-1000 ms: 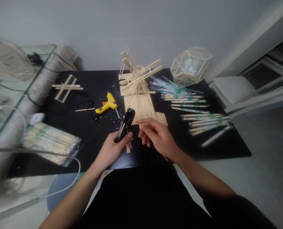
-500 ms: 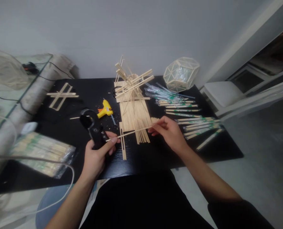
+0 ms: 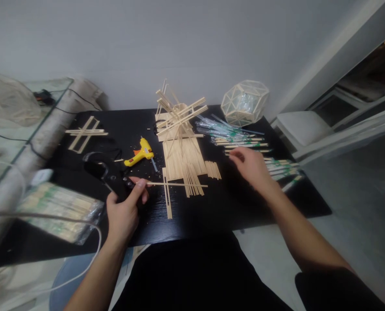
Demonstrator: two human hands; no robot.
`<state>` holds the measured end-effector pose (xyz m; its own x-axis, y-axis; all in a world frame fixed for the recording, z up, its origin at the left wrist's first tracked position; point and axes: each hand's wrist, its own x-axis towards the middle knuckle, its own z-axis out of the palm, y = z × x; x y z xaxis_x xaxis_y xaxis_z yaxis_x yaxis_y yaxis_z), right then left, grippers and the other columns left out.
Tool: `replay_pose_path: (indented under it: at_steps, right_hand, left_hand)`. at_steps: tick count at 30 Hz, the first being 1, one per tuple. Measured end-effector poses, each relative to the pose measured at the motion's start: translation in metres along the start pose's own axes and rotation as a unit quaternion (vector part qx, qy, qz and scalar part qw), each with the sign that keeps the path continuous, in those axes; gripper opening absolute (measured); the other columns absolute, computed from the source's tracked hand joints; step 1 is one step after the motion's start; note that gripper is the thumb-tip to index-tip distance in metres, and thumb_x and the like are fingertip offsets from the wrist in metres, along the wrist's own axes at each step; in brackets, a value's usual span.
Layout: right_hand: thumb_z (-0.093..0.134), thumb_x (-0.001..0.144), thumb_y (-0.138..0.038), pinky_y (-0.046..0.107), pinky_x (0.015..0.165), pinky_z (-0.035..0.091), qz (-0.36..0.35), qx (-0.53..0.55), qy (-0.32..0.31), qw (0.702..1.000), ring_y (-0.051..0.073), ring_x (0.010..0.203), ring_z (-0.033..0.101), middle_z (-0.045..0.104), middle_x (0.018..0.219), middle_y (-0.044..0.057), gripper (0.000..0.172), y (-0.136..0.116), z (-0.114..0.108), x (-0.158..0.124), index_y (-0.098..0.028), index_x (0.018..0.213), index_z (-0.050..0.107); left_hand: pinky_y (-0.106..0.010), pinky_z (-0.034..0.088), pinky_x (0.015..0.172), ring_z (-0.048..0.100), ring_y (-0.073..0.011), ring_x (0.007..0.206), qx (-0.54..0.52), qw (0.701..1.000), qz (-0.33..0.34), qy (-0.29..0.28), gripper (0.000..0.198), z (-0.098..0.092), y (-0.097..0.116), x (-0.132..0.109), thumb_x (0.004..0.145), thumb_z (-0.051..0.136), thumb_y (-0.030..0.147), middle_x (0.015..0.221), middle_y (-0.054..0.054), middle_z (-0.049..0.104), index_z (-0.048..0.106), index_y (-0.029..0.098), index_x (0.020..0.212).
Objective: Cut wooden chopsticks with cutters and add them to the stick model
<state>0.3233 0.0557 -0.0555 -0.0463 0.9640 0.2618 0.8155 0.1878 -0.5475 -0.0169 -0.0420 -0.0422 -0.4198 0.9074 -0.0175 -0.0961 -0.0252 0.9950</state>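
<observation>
My left hand (image 3: 125, 211) is closed around a black hand tool (image 3: 112, 178) with a curved, hooked jaw. Between its thumb and fingers it also pinches a bare wooden chopstick (image 3: 179, 185), which points right across the mat of sticks. My right hand (image 3: 253, 168) is over the right side of the table, by the wrapped chopsticks (image 3: 281, 166). Its fingers are curled together, and whatever lies between them is hidden. A windmill-like stick model (image 3: 181, 119) stands in the middle, behind a flat mat of chopsticks (image 3: 182, 155). Short cut sticks (image 3: 213, 169) lie at its front right.
A yellow glue gun (image 3: 142, 152) lies left of the mat. Farther left are a stick cross (image 3: 87, 131) and a bagged chopstick pack (image 3: 61, 211). A stick polyhedron (image 3: 245, 103) stands at the back right, beside clear wrappers (image 3: 223, 128). A white cable (image 3: 97, 250) loops at lower left.
My right hand has let go of the chopstick and moved right to the wrapped chopsticks. My left hand has shifted slightly left with the chopstick and tool, and the tool's jaw has swung left.
</observation>
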Motion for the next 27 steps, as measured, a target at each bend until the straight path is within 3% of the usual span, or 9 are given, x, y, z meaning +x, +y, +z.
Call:
replay_pose_path:
  at_steps: [3, 6, 10, 12, 15, 20, 27]
  right_hand:
    - [0.064, 0.089, -0.020, 0.050, 0.095, 0.052, -0.010, -0.102, -0.012, 0.995, 0.035, 0.104, 0.069, 0.076, 0.107, 0.017, 0.015, 0.023, -0.001, 0.011, -0.016, 0.099, 0.075]
    - [0.064, 0.088, -0.018, 0.050, 0.097, 0.051, -0.015, -0.121, -0.023, 0.992, 0.036, 0.108, 0.068, 0.075, 0.109, 0.019, 0.018, 0.026, 0.004, 0.010, -0.014, 0.101, 0.075]
    - [0.067, 0.088, -0.019, 0.048, 0.093, 0.054, -0.015, -0.029, -0.035, 0.999, 0.031, 0.098, 0.072, 0.077, 0.102, 0.014, 0.012, 0.000, 0.011, -0.003, -0.018, 0.096, 0.075]
    - [0.069, 0.089, -0.022, 0.043, 0.083, 0.056, -0.002, 0.056, -0.087, 0.995, 0.026, 0.083, 0.073, 0.078, 0.091, 0.009, 0.007, -0.021, 0.016, -0.012, -0.020, 0.093, 0.075]
    - [0.074, 0.089, -0.025, 0.038, 0.076, 0.055, 0.016, 0.133, -0.159, 0.978, 0.022, 0.076, 0.072, 0.077, 0.083, 0.006, 0.007, -0.050, 0.028, -0.022, -0.021, 0.084, 0.072]
    - [0.080, 0.080, -0.013, 0.032, 0.067, 0.053, 0.043, 0.127, -0.209, 0.969, 0.019, 0.069, 0.070, 0.072, 0.073, 0.003, 0.020, -0.074, 0.048, -0.027, -0.020, 0.077, 0.062]
    - [0.075, 0.081, -0.007, 0.028, 0.068, 0.049, 0.086, 0.055, -0.237, 0.966, 0.018, 0.073, 0.070, 0.073, 0.077, 0.003, 0.021, -0.081, 0.052, -0.022, -0.019, 0.090, 0.060]
  left_hand:
    - [-0.023, 0.040, 0.053, 0.052, -0.0093, 0.054, 0.003, 1.000, 0.006, 0.004, 0.021, -0.004, 0.003, 0.003, 0.082, 0.081, 0.033, 0.068, -0.001, 0.067, 0.069, 0.017, 0.083]
    - [-0.023, 0.039, 0.052, 0.051, -0.0091, 0.054, 0.012, 1.000, 0.003, 0.021, 0.020, -0.008, 0.003, 0.005, 0.080, 0.083, 0.032, 0.062, 0.002, 0.062, 0.069, 0.018, 0.083]
    - [-0.024, 0.042, 0.055, 0.050, -0.0089, 0.054, 0.009, 0.999, 0.014, 0.033, 0.024, -0.012, 0.001, 0.009, 0.078, 0.086, 0.033, 0.066, 0.002, 0.062, 0.068, 0.018, 0.084]
    - [-0.025, 0.043, 0.057, 0.051, -0.0093, 0.056, 0.022, 0.999, 0.024, 0.023, 0.025, -0.013, 0.002, 0.010, 0.078, 0.086, 0.035, 0.068, 0.002, 0.062, 0.069, 0.018, 0.086]
    - [-0.025, 0.044, 0.061, 0.053, -0.0109, 0.061, 0.067, 0.997, 0.035, 0.010, 0.025, -0.012, 0.004, 0.011, 0.080, 0.085, 0.038, 0.069, 0.002, 0.061, 0.069, 0.019, 0.088]
    - [-0.025, 0.045, 0.063, 0.053, -0.0106, 0.063, 0.112, 0.992, 0.052, -0.013, 0.025, -0.009, 0.008, 0.010, 0.082, 0.082, 0.040, 0.071, 0.002, 0.061, 0.069, 0.019, 0.085]
    - [-0.024, 0.045, 0.064, 0.054, -0.0109, 0.065, 0.138, 0.987, 0.069, -0.033, 0.024, -0.010, 0.007, 0.013, 0.085, 0.079, 0.040, 0.076, 0.000, 0.065, 0.069, 0.018, 0.084]
